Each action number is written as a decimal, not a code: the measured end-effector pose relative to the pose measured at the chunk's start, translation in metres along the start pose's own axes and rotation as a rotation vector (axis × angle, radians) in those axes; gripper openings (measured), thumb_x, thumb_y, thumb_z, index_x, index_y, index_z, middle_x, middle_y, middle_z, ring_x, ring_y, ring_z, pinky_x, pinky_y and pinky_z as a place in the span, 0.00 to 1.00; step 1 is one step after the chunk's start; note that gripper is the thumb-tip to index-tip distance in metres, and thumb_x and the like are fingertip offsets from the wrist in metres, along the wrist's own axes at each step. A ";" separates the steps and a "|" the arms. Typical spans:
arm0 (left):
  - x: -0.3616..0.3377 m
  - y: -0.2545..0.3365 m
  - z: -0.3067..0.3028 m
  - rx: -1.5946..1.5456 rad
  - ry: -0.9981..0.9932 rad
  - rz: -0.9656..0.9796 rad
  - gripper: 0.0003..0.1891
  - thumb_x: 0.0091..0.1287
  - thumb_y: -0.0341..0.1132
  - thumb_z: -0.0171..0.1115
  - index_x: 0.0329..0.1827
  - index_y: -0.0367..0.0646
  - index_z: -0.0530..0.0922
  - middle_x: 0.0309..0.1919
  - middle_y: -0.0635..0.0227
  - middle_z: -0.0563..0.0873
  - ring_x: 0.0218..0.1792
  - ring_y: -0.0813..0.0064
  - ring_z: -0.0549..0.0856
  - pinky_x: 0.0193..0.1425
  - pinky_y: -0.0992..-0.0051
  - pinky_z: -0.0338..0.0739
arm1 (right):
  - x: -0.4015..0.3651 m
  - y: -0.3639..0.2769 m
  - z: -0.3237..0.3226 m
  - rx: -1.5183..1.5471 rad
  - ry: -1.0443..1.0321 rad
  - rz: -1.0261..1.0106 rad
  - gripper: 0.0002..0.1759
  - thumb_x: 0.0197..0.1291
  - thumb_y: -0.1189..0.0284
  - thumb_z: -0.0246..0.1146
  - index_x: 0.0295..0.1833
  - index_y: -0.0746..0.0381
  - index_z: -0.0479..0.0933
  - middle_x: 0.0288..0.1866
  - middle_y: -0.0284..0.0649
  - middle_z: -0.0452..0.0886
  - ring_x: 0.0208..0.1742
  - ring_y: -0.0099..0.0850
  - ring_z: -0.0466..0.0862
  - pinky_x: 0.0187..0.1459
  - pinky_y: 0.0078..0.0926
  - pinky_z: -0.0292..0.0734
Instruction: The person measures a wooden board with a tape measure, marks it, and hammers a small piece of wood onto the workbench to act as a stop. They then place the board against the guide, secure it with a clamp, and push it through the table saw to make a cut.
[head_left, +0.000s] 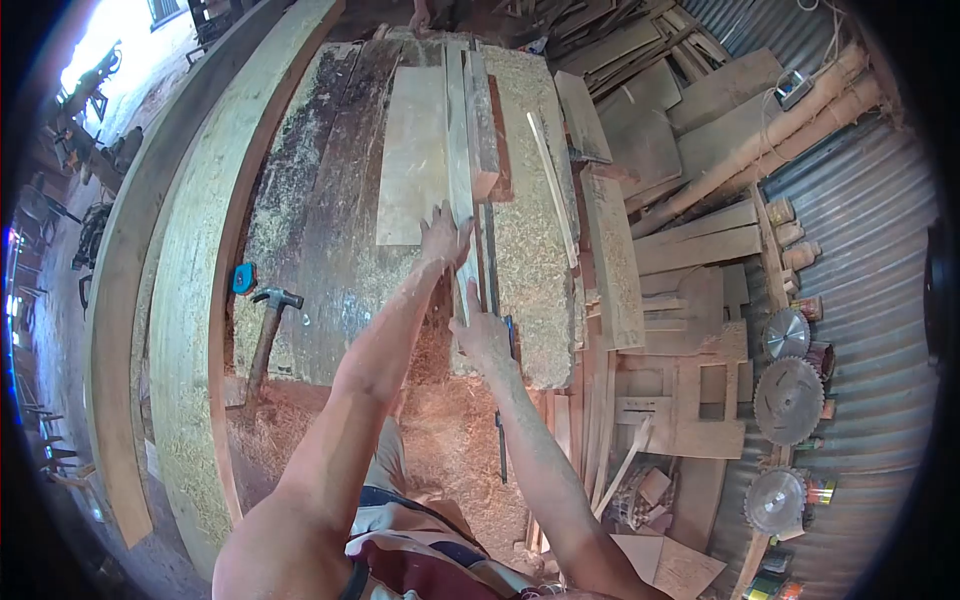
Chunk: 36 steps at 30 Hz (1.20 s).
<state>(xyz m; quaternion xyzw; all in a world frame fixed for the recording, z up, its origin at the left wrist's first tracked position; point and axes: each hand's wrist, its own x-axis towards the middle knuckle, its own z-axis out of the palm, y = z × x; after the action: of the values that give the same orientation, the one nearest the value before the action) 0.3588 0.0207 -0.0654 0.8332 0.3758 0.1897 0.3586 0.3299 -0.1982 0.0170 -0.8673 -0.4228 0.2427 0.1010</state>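
A long, narrow wooden strip (458,130) runs away from me along the dusty workbench (345,200). My left hand (445,238) straddles it, fingers on the left side and thumb on the right. Closer to my body, my right hand (483,337) grips the strip's near end, one digit pointing forward along it. Left of the strip lies a flat, pale board (412,150), its near edge close to my left fingertips. A thick wooden block (483,130) sits along the strip's right side. My palms hide part of the strip.
A claw hammer (268,335) and a blue tape measure (243,278) lie on the left. Long planks (215,190) flank that side. A thin stick (550,180) rests among sawdust. Circular saw blades (789,400) hang at the right wall. Another person's hand (421,17) shows at the far end.
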 end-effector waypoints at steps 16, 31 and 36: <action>-0.089 0.011 -0.012 -0.123 0.170 0.048 0.25 0.79 0.42 0.58 0.75 0.44 0.80 0.72 0.31 0.77 0.76 0.30 0.73 0.85 0.31 0.51 | 0.054 0.000 -0.012 0.011 0.127 -0.081 0.55 0.59 0.74 0.66 0.90 0.62 0.49 0.37 0.65 0.88 0.39 0.64 0.90 0.43 0.60 0.85; -0.034 0.011 -0.014 -0.107 0.162 -0.040 0.26 0.79 0.45 0.57 0.77 0.47 0.81 0.63 0.37 0.86 0.77 0.38 0.75 0.86 0.39 0.54 | 0.104 -0.005 -0.029 -0.045 0.155 -0.119 0.53 0.58 0.75 0.63 0.90 0.62 0.50 0.39 0.66 0.88 0.44 0.64 0.90 0.48 0.60 0.84; -0.017 0.012 -0.011 -0.087 0.258 -0.032 0.22 0.78 0.44 0.59 0.71 0.48 0.85 0.59 0.33 0.86 0.71 0.37 0.80 0.79 0.38 0.64 | 0.119 -0.011 -0.037 -0.008 0.139 -0.087 0.51 0.58 0.76 0.62 0.89 0.64 0.53 0.41 0.67 0.88 0.46 0.64 0.90 0.52 0.60 0.83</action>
<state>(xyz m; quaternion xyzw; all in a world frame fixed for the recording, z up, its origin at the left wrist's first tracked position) 0.3469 0.0072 -0.0501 0.7794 0.4236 0.3056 0.3460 0.4035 -0.0971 0.0128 -0.8631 -0.4531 0.1756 0.1374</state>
